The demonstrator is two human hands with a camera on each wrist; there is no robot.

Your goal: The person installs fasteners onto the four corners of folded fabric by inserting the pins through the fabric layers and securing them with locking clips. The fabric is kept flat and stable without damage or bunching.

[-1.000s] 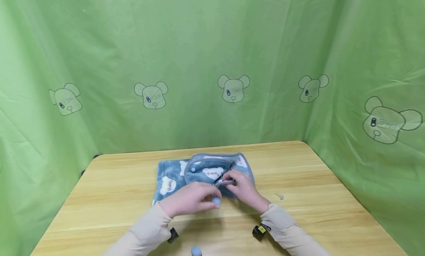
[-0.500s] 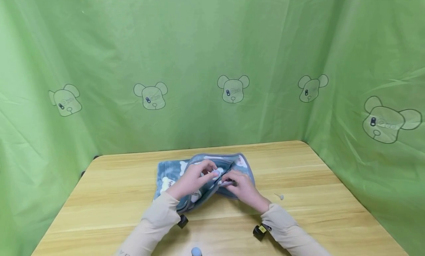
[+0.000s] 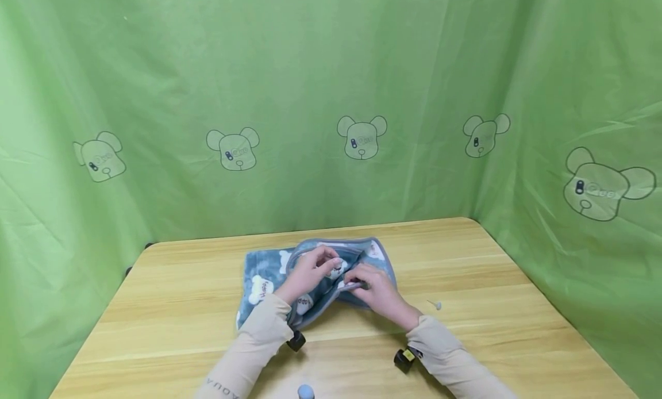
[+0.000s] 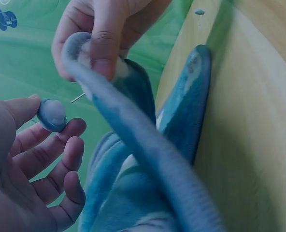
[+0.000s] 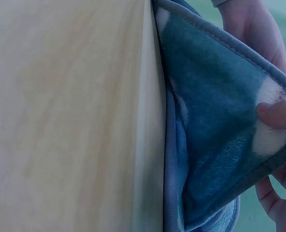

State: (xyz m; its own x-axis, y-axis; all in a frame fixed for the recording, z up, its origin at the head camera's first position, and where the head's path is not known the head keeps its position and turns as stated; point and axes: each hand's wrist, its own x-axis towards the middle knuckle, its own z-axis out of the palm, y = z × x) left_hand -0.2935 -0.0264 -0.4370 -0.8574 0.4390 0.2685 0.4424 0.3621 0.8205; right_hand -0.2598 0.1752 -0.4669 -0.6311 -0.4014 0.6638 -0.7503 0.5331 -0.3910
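A blue fleece blanket [image 3: 257, 260] with white bear shapes and grey edging lies folded on the table. My right hand [image 3: 380, 290] grips its raised edge, the thumb [image 5: 278, 115] pressing on a white patch. A thin pin [image 4: 78, 98] sticks out of the cloth beside those fingers. My left hand [image 3: 305, 277] is over the open fold, close to the right fingertips. Between its thumb and fingers it pinches a small round blue cap [image 4: 52, 115] with a pale centre, apart from the pin tip. Its other fingers are loosely bent.
A round-headed pin [image 3: 438, 305] lies on the wooden table [image 3: 491, 341] right of the blanket. A blue-topped piece [image 3: 306, 391] stands at the bottom of the head view. Green curtains [image 3: 289, 71] enclose the back and sides.
My left hand has moved forward with the blue cap, from the blanket's front edge to over its fold. The right hand has stayed in place, gripping the edge.
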